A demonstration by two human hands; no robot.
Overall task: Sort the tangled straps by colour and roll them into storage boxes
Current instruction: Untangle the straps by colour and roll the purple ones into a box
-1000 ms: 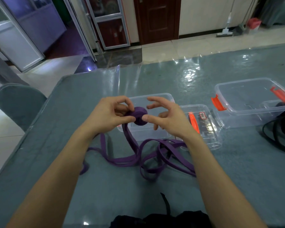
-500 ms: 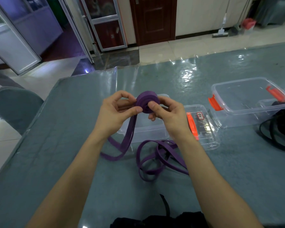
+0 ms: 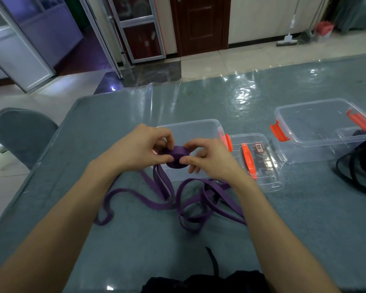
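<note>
Pinches the purple roll (image 3: 178,157) between left hand (image 3: 140,149) and right hand (image 3: 211,159), thumb and curled fingers of each clamped on its rim, in front of the near wall of a clear storage box (image 3: 194,125) at the middle of the table (image 3: 93,144). Lets the loose purple strap (image 3: 156,201) hang from the roll into tangled loops on the table, nearer than the box. Further right: a clear lid (image 3: 260,163) with orange clips, a second clear box (image 3: 325,127), black straps (image 3: 363,172) at the right edge, and a black heap (image 3: 209,280) at the near edge.

Tiled indoor room (perhaps a hall), plastic-covered table (image 3: 262,229), covered chair (image 3: 21,136), wooden door (image 3: 201,24), mop (image 3: 287,40)
</note>
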